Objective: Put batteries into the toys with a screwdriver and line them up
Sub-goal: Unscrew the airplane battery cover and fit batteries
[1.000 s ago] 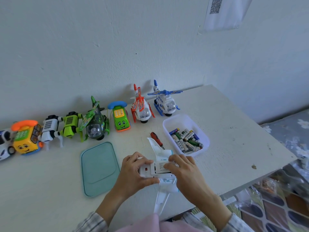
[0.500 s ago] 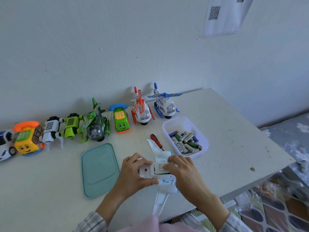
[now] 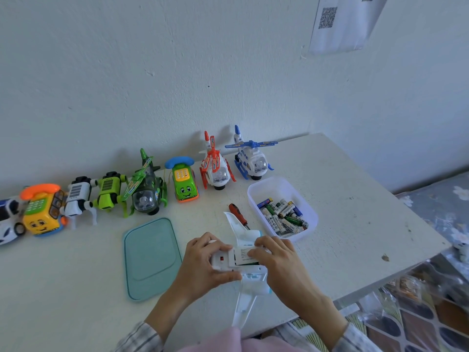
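Toy in hand: a white toy airplane (image 3: 247, 265) lies belly-up at the desk's (image 3: 355, 224) near edge, one wing pointing toward the wall, the other out over the edge.
Left hand (image 3: 203, 265): curled round the airplane's left end, thumb underneath, fingers over the top.
Right hand (image 3: 281, 265): fingers bent, fingertips pressing on the battery compartment cover (image 3: 242, 255) in the belly.
Screwdriver (image 3: 238, 215): red handle, lying on the desk just beyond the airplane, partly hidden by the wing.
Batteries (image 3: 283, 217): heaped in a white tub (image 3: 269, 185) toward the right edge.
Tub lid (image 3: 152, 257): teal, flat, left of the hands.
Toy row (image 3: 142, 186): helicopters, phone cars and robot dogs lined along the far edge by the wall.
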Tool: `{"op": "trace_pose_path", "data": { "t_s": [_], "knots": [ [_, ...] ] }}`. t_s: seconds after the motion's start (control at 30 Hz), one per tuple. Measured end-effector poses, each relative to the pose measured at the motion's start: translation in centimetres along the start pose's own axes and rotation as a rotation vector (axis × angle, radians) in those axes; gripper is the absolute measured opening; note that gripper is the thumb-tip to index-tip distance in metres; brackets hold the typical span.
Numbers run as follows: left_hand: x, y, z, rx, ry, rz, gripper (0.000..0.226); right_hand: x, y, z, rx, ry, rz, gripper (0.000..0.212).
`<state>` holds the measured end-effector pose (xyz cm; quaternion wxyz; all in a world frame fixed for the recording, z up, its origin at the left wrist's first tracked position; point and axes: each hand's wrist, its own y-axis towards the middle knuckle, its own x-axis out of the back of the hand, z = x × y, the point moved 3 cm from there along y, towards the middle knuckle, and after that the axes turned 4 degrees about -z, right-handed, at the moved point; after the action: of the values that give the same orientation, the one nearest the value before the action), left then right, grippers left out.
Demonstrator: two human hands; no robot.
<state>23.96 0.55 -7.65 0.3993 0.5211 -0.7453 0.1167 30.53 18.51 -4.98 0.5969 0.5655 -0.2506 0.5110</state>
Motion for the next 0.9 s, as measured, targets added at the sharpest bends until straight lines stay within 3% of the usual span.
{"op": "trace_pose_path", "data": {
  "t_s": [0.63,0.77,0.9],
  "knots": [
    [0.0,0.2,0.4,0.003,0.021,0.017,0.069,-0.6,-0.1,-0.3,0.044,0.056,0.045,0.044],
    [0.1,0.6,-0.3,0.013,0.055,0.083,0.071,-0.7,0.0,-0.8,0.022,0.018,0.135,0.045],
    [0.2,0.8,-1.1,0.016,0.155,0.105,0.064,0.9,2.0,-0.8,-0.022,0.078,0.263,0.028]
  ]
}}
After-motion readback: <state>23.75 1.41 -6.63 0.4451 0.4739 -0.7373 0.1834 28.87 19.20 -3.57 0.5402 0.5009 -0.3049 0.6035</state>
